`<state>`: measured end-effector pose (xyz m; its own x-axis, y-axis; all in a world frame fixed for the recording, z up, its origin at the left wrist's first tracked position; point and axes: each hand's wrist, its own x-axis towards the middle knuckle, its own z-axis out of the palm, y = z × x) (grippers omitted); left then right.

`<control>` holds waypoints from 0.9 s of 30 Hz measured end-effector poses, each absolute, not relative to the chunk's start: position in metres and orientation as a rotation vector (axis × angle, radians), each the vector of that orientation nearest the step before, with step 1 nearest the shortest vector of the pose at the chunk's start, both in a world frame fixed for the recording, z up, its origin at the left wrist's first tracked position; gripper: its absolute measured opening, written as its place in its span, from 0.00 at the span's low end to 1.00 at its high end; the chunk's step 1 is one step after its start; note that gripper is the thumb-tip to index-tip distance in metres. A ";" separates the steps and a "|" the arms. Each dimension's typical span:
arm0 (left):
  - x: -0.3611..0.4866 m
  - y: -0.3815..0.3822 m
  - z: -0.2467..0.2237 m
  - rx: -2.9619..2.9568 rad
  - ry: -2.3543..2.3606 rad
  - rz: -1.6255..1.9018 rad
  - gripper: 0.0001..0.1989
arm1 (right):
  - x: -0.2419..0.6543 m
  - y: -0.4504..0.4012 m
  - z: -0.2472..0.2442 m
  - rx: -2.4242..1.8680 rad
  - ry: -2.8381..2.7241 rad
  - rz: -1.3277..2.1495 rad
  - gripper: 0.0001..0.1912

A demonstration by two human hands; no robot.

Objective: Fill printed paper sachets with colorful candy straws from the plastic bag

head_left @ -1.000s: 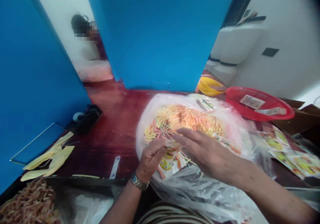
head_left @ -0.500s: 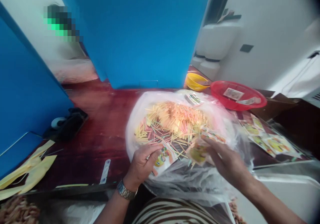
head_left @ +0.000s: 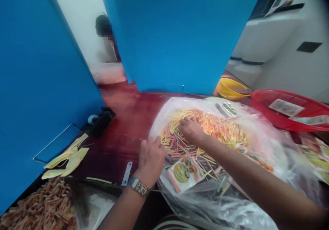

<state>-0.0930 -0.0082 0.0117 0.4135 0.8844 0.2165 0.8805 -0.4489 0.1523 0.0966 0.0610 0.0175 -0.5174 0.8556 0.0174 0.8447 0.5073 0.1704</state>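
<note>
A transparent plastic bag (head_left: 221, 202) lies spread open on the table, holding a heap of thin pastel sticks (head_left: 213, 127) in yellow, orange, pink and green. My right hand (head_left: 191, 130) presses its fingertips into the heap, and I cannot tell if it grips any sticks. My left hand (head_left: 151, 161), with a metal wristwatch (head_left: 138, 186), is curled at the bag's left edge, its fingers hiding what lies beneath. A printed packet (head_left: 183, 173) lies on the sticks just right of it.
A seated person (head_left: 104, 35) shows beyond the blue panels (head_left: 180, 35). On the dark red table (head_left: 120, 144) are yellow cut pieces (head_left: 66, 160) and a black holder (head_left: 100, 122). Orange-brown sticks (head_left: 38, 206) sit front left; a yellow strainer (head_left: 231, 89), red basket (head_left: 282, 112) and printed sheets (head_left: 315, 158) sit right.
My right hand no longer holds the printed packet and has moved forward into the heap. My left hand has shifted left to the bag's edge. The view has swung slightly.
</note>
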 end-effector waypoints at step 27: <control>-0.059 -0.003 0.001 1.653 1.099 1.028 0.13 | 0.119 0.048 0.034 1.669 2.933 -0.751 0.05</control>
<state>-0.0588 -0.0034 0.0007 0.2672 0.9498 0.1627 0.2254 -0.2258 0.9478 0.1188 0.0479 0.0342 -0.4959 0.8664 0.0585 0.7316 0.4531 -0.5094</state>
